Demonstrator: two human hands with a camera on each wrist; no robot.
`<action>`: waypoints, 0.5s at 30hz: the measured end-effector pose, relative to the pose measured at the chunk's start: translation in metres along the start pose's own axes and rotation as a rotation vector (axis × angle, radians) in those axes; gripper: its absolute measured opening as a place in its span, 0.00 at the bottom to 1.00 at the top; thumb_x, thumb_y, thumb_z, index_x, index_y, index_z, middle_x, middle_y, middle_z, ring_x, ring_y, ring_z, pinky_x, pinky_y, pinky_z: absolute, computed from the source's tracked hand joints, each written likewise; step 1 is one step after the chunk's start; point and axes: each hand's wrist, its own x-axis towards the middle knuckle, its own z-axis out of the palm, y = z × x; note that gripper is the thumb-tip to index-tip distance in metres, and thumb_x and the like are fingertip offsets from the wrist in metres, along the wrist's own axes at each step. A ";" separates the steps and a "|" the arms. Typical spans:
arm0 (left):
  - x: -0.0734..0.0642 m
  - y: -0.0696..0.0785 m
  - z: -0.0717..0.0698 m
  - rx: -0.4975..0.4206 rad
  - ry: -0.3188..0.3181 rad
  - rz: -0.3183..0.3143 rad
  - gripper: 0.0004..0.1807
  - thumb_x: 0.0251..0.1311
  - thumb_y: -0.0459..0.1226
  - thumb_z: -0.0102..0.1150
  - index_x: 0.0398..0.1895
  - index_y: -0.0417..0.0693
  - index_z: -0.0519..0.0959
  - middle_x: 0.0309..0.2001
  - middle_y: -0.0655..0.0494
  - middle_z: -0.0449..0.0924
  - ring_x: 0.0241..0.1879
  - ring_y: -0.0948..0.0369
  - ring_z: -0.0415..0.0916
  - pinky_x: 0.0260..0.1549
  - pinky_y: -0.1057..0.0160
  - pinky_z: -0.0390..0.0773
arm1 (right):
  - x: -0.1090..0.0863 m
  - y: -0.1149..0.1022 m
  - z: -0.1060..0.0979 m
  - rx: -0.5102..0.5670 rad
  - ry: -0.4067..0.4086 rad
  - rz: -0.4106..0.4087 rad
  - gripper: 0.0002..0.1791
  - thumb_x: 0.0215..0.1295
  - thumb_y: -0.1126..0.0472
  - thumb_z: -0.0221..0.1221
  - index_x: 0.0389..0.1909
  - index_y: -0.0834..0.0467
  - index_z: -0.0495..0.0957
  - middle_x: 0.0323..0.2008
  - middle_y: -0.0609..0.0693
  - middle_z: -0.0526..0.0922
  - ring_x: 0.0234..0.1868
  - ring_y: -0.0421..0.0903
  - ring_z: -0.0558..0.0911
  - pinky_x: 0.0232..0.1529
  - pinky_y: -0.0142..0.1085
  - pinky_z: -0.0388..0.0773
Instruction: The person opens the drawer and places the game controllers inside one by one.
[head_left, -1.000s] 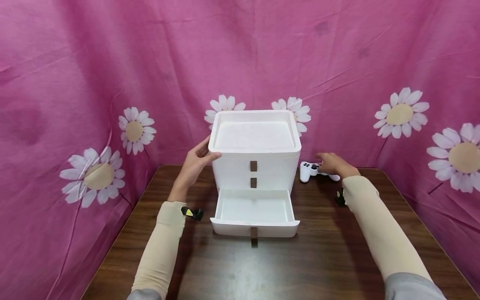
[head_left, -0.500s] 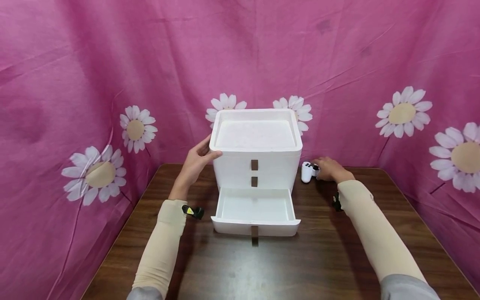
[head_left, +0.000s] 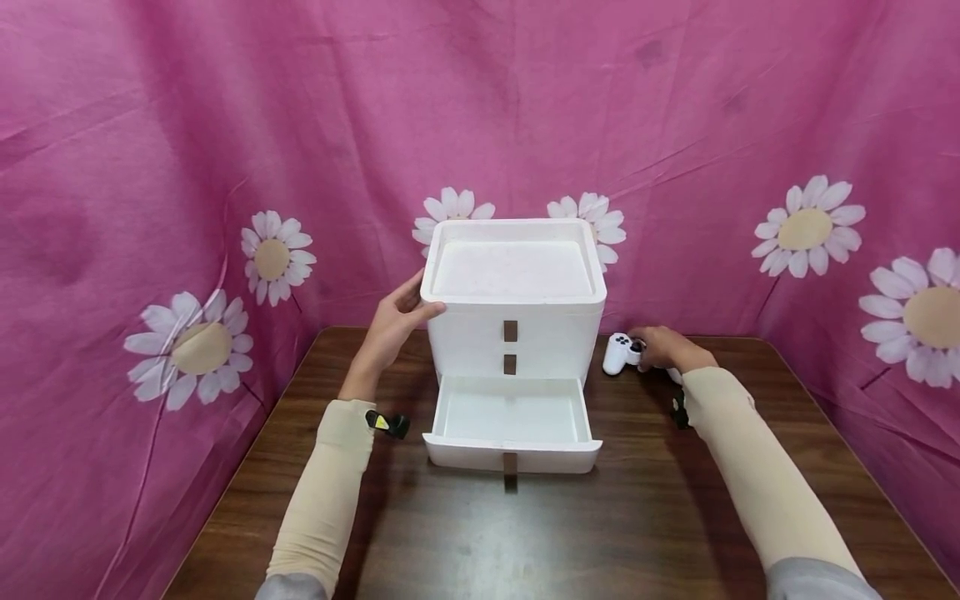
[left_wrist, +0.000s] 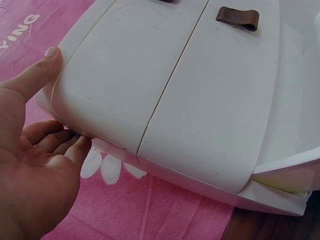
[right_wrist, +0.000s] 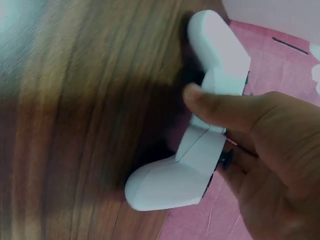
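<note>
A white drawer unit point(head_left: 517, 342) stands at the middle back with its bottom drawer point(head_left: 513, 412) pulled out; nothing lies inside that drawer. My left hand point(head_left: 393, 327) holds the unit's upper left corner. In the left wrist view the thumb point(left_wrist: 52, 60) lies on the front face and the curled fingers point(left_wrist: 55, 140) rest against the side. To the unit's right, my right hand point(head_left: 663, 348) grips a white game controller point(head_left: 619, 354) by its middle. The right wrist view shows the thumb point(right_wrist: 220, 107) across the controller, with the fingers on its far side partly hidden.
Brown pull tabs point(head_left: 510, 331) mark the two closed upper drawers. The unit's top is a shallow recessed tray point(head_left: 513, 271). All of it stands on a dark wooden table point(head_left: 480, 542), with a pink flowered cloth point(head_left: 510, 108) hanging close behind and at both sides.
My right hand has come down onto the controller and taken hold of it. The controller has shifted slightly toward me and tilted. My left hand stays at the unit's corner.
</note>
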 end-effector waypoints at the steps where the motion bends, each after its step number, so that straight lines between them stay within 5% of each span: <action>1: 0.000 0.000 0.000 -0.001 -0.002 0.000 0.45 0.66 0.39 0.74 0.84 0.58 0.64 0.82 0.56 0.65 0.79 0.57 0.66 0.76 0.52 0.69 | -0.001 0.001 0.000 -0.002 -0.006 0.007 0.39 0.50 0.67 0.76 0.65 0.70 0.76 0.57 0.73 0.83 0.55 0.69 0.81 0.60 0.62 0.79; 15: 0.000 -0.001 -0.001 -0.009 -0.011 -0.007 0.45 0.66 0.40 0.74 0.84 0.59 0.63 0.82 0.57 0.65 0.79 0.59 0.65 0.76 0.51 0.70 | -0.005 0.005 0.002 -0.009 -0.007 0.021 0.39 0.50 0.60 0.75 0.65 0.70 0.78 0.55 0.74 0.84 0.55 0.69 0.81 0.59 0.63 0.79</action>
